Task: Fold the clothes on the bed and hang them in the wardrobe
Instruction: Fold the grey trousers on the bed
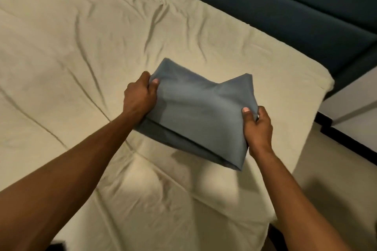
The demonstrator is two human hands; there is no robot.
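Note:
A folded grey-blue garment [195, 112] is held a little above the bed [81, 57], near its right corner. My left hand [140, 96] grips the garment's left edge, thumb on top and fingers underneath. My right hand [258, 126] pinches its right edge the same way. The cloth sags in the middle between the two hands, and its far corners stick up. The lower folded layers hang toward the sheet.
The bed has a wrinkled cream sheet. A dark teal upholstered headboard [285, 6] runs along the top right. Pale floor [330, 169] and a white furniture piece with a dark base [350, 112] lie to the right of the bed.

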